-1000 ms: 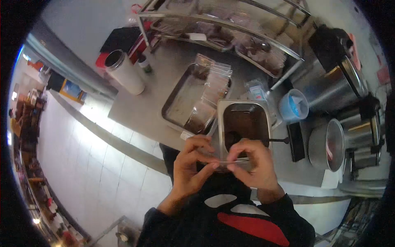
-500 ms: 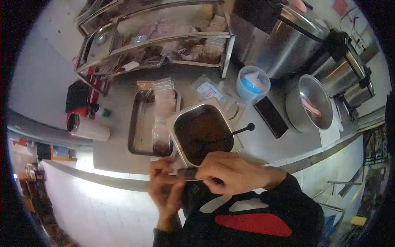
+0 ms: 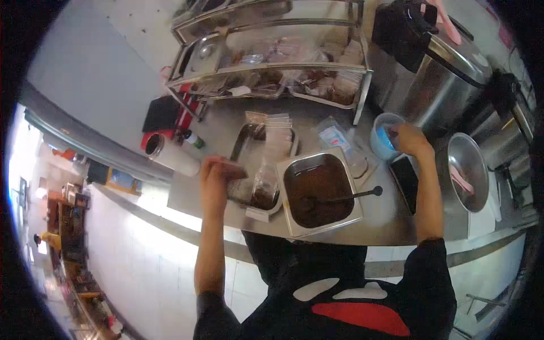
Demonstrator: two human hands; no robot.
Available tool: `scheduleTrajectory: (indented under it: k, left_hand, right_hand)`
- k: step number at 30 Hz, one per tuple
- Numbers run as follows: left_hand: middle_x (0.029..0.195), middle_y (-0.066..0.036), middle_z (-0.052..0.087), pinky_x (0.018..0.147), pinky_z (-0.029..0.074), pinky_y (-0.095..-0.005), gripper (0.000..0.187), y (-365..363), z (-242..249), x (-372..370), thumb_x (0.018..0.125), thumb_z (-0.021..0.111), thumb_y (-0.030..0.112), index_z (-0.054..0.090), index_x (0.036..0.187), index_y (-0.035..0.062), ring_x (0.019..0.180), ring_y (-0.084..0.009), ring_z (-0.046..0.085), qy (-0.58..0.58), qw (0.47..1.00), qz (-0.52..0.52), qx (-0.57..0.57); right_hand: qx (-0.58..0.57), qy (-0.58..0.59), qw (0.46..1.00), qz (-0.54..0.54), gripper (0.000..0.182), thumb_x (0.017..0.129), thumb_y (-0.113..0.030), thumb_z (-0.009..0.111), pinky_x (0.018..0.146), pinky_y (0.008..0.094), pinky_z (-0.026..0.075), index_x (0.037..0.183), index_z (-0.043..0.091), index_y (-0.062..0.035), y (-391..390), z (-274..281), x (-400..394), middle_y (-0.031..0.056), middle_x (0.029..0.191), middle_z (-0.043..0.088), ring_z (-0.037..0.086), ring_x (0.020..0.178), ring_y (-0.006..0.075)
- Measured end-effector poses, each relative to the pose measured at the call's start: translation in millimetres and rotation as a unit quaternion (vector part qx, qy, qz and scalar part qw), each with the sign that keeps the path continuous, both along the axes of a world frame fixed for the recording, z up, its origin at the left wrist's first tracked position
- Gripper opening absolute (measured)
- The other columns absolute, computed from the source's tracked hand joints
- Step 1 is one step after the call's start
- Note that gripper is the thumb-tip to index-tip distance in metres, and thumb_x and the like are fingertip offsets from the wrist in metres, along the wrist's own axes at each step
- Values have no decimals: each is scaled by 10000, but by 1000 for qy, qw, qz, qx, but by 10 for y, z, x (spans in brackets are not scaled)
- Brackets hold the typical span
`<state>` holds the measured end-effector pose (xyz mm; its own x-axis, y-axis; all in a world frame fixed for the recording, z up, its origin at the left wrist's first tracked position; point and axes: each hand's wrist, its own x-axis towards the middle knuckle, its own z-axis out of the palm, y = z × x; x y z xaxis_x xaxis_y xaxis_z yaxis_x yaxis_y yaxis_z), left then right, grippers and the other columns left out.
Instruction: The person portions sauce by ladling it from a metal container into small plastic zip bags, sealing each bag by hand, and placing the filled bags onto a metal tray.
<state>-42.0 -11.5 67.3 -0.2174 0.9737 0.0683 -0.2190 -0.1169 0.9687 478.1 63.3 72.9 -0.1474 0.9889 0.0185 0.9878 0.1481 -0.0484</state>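
Note:
My left hand [image 3: 213,174] is closed on a small clear bag with dark contents [image 3: 235,171], over the left edge of a shallow metal tray [image 3: 237,148]. Inside that tray lies an overlapping row of small clear packets [image 3: 277,136], with dark contents at the near end. My right hand [image 3: 413,140] reaches into a clear plastic tub [image 3: 381,148] with something blue in it; its fingertips are hidden or blurred. Between the hands stands a deep square metal pan [image 3: 287,212] of dark brown sauce, a black-handled ladle [image 3: 362,194] resting in it.
A black phone [image 3: 403,180] lies right of the pan, near a metal bowl [image 3: 479,164] with a pink utensil. A white cylindrical bottle [image 3: 175,158] lies at left. Behind, a metal rack [image 3: 272,71] holds trays of packets. Steel barrels [image 3: 447,73] stand back right.
My hands were together in front of the pan, working on a small bag. Now the left has moved left with the bag, and the right has gone to the tub. The view has shifted.

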Motion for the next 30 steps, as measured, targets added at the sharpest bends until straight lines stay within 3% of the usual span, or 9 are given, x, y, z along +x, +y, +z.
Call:
scheduleTrajectory:
  k: [4,7,10,13,16,22,25,28,30]
  left_hand:
    - [869,-72,629,707,512,-313,78,851,-630,-145,886,552,58,593,949,36,801,-190,624,78,997,-28,4]
    - [856,-71,632,720,493,-305,78,944,-309,217,852,570,56,609,918,38,795,-179,615,70,996,-47,-33]
    - [863,-92,645,735,487,-319,112,1239,-379,238,848,597,86,632,933,23,814,-185,621,214,977,10,-19]
    - [866,-120,660,752,492,-343,174,1516,-517,152,857,600,93,638,995,-5,844,-226,641,382,922,55,24]
    - [943,-169,672,798,496,-380,219,1346,-248,291,867,602,115,642,1035,-21,922,-279,652,396,915,74,-28]
    - [1091,-202,659,881,486,-414,293,1474,-527,24,862,647,175,650,1090,-9,1018,-313,632,528,826,191,38]
    - [1093,-149,677,886,497,-371,280,1096,-309,-28,910,648,192,650,1104,-10,1034,-271,635,420,892,151,68]
    - [1062,-131,668,894,482,-350,290,642,-164,-30,930,617,181,635,1134,-24,1016,-237,627,269,959,70,63]
    - [1053,-102,662,892,487,-339,245,273,29,32,944,603,161,637,1103,-23,1006,-207,620,253,965,47,43]
  right_hand:
    - [-53,-136,989,-19,170,783,-153,631,831,490,505,893,733,-72,114,-44,-28,155,984,710,660,950,361]
    - [11,-79,997,-4,138,789,-157,627,821,487,503,799,732,-68,-53,145,-130,168,930,708,655,953,367]
    - [-60,-36,998,-6,170,761,-145,646,889,550,493,889,735,-79,-118,252,-47,204,932,703,671,947,382]
    - [23,23,999,-15,130,759,-155,658,854,482,516,834,719,-68,-210,237,20,189,897,701,661,912,383]
    - [118,60,991,-29,141,765,-192,693,802,462,517,791,693,-53,-280,301,27,194,889,684,643,878,396]
    - [73,156,985,-30,293,740,-288,785,751,474,498,809,676,-25,-184,245,163,185,893,663,631,882,393]
    - [180,154,971,-16,323,732,-307,798,730,482,502,823,677,-21,-291,252,197,182,847,667,636,818,399]
    - [129,206,960,-138,348,733,-337,792,728,500,506,851,691,-25,-512,673,-132,196,854,676,646,814,413]
    - [141,112,973,-143,379,738,-377,786,726,501,511,860,697,-30,-386,595,-202,199,875,682,655,834,417]
